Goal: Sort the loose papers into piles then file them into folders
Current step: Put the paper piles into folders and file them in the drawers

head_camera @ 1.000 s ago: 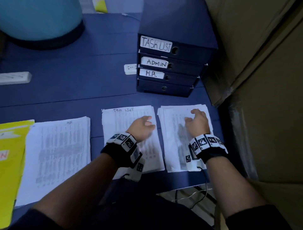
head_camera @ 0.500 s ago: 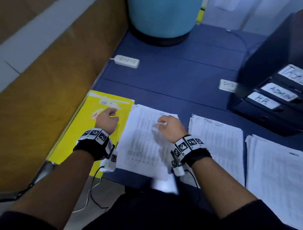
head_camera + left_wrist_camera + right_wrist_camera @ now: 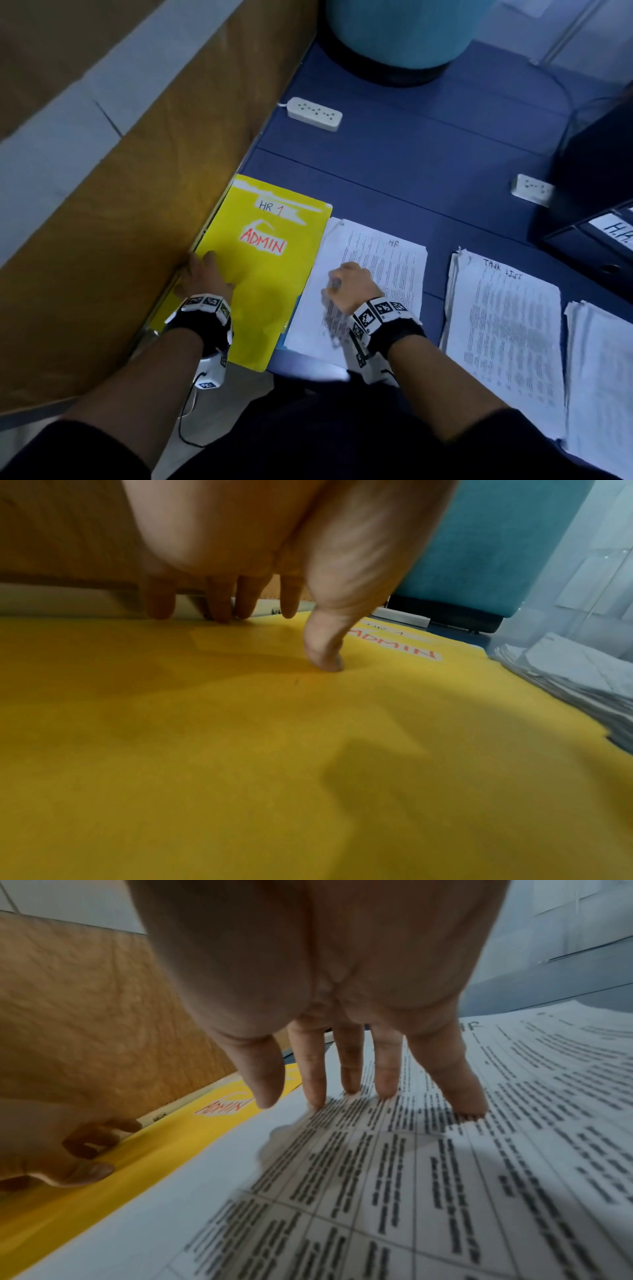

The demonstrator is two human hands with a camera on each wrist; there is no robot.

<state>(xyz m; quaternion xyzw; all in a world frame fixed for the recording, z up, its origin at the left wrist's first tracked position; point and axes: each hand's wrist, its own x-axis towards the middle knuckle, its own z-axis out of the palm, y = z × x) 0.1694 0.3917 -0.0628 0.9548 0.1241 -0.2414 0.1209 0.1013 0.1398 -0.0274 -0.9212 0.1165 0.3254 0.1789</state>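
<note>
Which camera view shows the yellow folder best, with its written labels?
The head view: the whole yellow folder lies in sight, and "HR 1" and "ADMIN" read clearly. The left wrist view shows its cover close under the left hand, with "ADMIN" upside down and far. The right wrist view shows only a yellow strip beside the papers.

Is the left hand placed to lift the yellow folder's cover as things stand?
Probably yes: the left hand already rests on the yellow folder, fingers at its outer edge, thumb on top, nothing lying on it.
</note>
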